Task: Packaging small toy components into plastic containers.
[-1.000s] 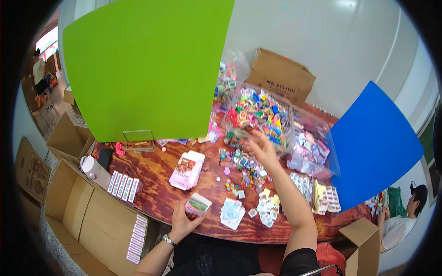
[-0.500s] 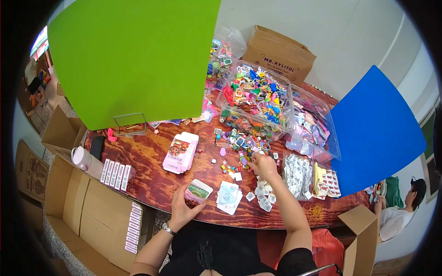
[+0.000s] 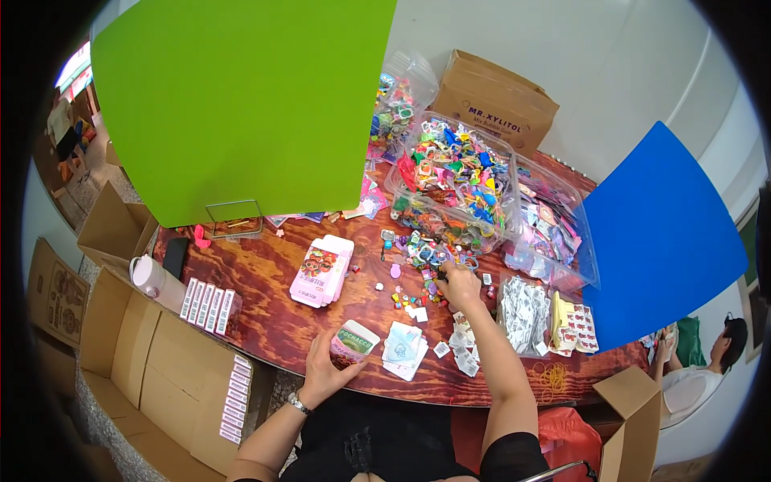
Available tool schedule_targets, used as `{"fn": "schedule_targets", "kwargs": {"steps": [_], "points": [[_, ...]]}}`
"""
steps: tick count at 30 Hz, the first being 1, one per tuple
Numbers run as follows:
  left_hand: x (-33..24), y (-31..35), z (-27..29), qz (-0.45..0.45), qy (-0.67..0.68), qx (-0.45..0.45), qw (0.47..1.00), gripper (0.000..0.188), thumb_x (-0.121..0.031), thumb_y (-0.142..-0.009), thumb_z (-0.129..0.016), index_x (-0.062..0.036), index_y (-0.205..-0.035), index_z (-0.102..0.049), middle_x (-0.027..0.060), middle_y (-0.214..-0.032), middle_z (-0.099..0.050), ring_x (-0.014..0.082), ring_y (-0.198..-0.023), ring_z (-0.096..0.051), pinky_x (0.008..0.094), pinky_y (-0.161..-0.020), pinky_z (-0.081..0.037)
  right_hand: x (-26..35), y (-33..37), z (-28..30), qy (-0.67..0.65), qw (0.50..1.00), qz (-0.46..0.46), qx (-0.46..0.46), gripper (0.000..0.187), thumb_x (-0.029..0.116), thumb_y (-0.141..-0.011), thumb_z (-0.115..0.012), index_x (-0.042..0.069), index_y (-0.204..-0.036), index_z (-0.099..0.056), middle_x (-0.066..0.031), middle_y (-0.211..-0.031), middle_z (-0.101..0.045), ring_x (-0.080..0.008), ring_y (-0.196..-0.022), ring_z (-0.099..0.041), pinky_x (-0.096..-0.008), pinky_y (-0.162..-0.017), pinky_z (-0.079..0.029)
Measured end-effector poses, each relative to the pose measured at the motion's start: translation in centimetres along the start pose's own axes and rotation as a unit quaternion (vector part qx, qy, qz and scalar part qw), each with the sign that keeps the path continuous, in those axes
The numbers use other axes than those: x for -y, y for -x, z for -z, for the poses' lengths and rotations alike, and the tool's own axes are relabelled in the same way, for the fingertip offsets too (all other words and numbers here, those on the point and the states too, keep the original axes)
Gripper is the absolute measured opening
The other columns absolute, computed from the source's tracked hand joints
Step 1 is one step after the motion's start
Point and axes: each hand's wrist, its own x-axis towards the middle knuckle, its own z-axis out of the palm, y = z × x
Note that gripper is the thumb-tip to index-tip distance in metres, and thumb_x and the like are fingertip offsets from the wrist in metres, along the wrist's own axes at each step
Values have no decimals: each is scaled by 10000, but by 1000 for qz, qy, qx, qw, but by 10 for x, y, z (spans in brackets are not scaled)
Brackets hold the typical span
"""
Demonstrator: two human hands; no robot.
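Note:
My left hand (image 3: pixel 324 373) is wrapped round a small open-topped box (image 3: pixel 347 354) at the table's front edge, with a green printed card (image 3: pixel 358 337) showing in its opening. My right hand (image 3: pixel 460 287) reaches down into loose small trinkets (image 3: pixel 421 249), its fingers closed together; whatever they grip is hidden. Between the hands lies a stack of pale printed cards (image 3: pixel 404 350). Small white square packets (image 3: pixel 464 349) are scattered below my right wrist. Beyond the left hand sits a stack of flat pink printed cartons (image 3: pixel 316 275).
Clear tubs of colourful trinkets (image 3: pixel 458 173) and shiny packets (image 3: pixel 546 229) stand behind. A tub of white packets (image 3: pixel 524 312) is to the right. Green (image 3: pixel 241 104) and blue boards (image 3: pixel 658 241) rise at either side. An open carton (image 3: pixel 173 361) stands lower left. Another person (image 3: pixel 699 373) sits far right.
The whole view has shifted slightly. My right hand stays low at the trinkets with its fingers a little further in. My left hand still holds the box. A background person at far left has moved.

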Motion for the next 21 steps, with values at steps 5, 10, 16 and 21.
{"fn": "schedule_targets", "kwargs": {"steps": [5,10,16,21], "points": [[4,2,5,5,-9,0,1000,772,-241,-685,-915,6,-1296,-513,176,-1186,-602,330,-1083,-621,417,-924,-509,0,6,3,-7,1000,22,-3,292,309,-849,-751,175,-1087,-646,-154,-1032,-670,-357,-924,-688,-491,-749,-550],[6,-3,2,-2,3,-7,1000,775,-246,-689,-916,14,-1297,-512,181,-1179,-606,332,-1082,-623,415,-923,-510,0,14,2,8,998,49,-39,176,275,-884,-700,143,-988,-648,-127,-954,-664,-345,-884,-687,-476,-728,-554],[5,-4,1,-2,7,-28,1000,733,-226,-686,-911,18,-1269,-539,182,-1133,-623,354,-1042,-624,430,-892,-516,5,-12,-9,2,955,218,-203,124,172,-886,-678,99,-972,-627,-143,-952,-678,-359,-899,-638,-482,-784,-546],[21,4,-6,3,2,-28,1000,804,-223,-665,-932,25,-1305,-514,181,-1164,-630,291,-1038,-661,385,-894,-535,19,-36,-26,-84,994,61,-45,200,240,-946,-609,68,-1036,-563,-210,-959,-690,-435,-937,-666,-551,-797,-536]]}}
